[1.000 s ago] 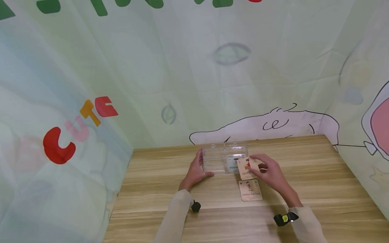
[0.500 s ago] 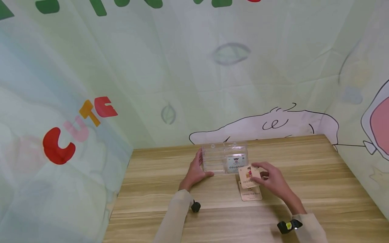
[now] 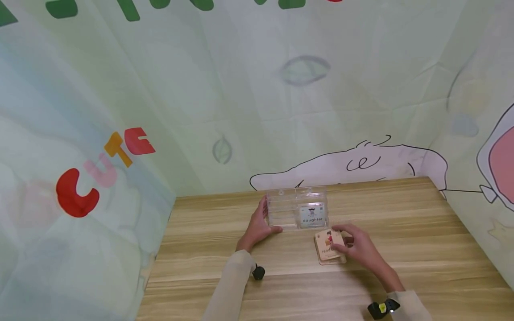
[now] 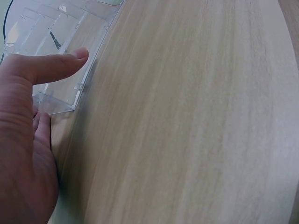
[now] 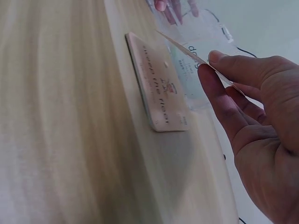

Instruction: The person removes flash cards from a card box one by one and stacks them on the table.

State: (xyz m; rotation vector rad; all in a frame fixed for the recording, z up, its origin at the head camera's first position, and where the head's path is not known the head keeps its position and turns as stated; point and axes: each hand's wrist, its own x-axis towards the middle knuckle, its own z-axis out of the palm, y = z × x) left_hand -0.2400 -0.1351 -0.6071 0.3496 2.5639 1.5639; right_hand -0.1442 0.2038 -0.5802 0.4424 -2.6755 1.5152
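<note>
My right hand [image 3: 359, 247] pinches a peach card [image 3: 326, 245] printed with a figure and a word starting "read", between thumb and fingers. In the head view it overlaps a small stack of cards; the right wrist view shows the card [image 5: 184, 50] tilted, its edge toward the camera. The stack [image 5: 161, 91], topped by a "sweep the floor" card, lies on the table. My left hand [image 3: 257, 229] grips the left end of a clear plastic box [image 3: 282, 216], thumb [image 4: 60, 66] over its front edge. A pale blue "daughter" card [image 3: 312, 214] sits in the box's right compartment.
The wooden table [image 3: 209, 249] extends to both sides of the hands. Right behind it hangs a printed cloth backdrop [image 3: 249, 111] with cartoon shapes and coloured letters. Black devices are strapped at the left wrist [image 3: 259, 272] and right wrist [image 3: 383, 308].
My right hand has brought the "read" card down from in front of the box to over the stack, uncovering the "daughter" card. The left hand and the box stay put.
</note>
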